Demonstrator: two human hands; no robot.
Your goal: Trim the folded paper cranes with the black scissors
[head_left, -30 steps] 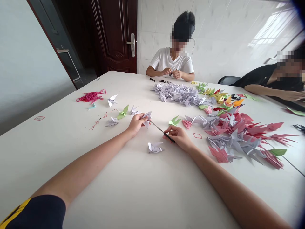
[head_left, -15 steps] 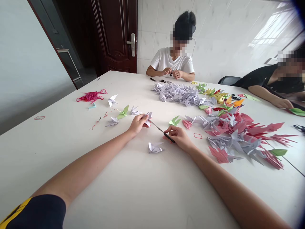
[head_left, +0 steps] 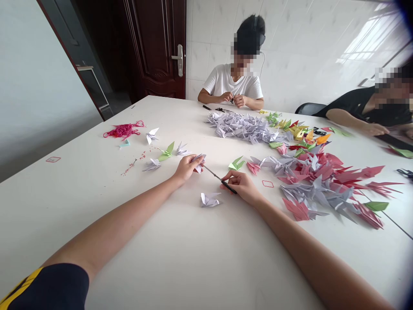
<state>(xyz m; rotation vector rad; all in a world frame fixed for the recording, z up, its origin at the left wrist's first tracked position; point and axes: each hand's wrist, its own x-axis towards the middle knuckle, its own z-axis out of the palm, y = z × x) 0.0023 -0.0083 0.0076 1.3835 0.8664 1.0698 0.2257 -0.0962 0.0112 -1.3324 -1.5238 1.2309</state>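
Pinched in the fingers of my left hand (head_left: 188, 168) is a white paper crane (head_left: 200, 160), partly hidden by the thumb and fingers. My right hand (head_left: 240, 184) is closed round the black handle of a pair of scissors (head_left: 215, 174). The slim metal blades point left and reach the crane's lower edge; whether they touch the paper I cannot tell. Just below the hands another white crane (head_left: 210, 199) lies on the table. A green crane (head_left: 236, 163) and a pink crane (head_left: 253, 168) lie just beyond my right hand.
The white table (head_left: 155, 258) bears a pile of white cranes (head_left: 243, 127) and a heap of pink and white ones (head_left: 322, 172). Tangled pink cord (head_left: 124, 130) and scattered red bits (head_left: 130, 167) lie left. Two people sit across, one in a white shirt (head_left: 222, 77), one in black (head_left: 351, 103).
The crane in my left hand has tilted slightly; my right hand and the scissors stay nearly still. The person in black at the right has drawn a hand up from the table.
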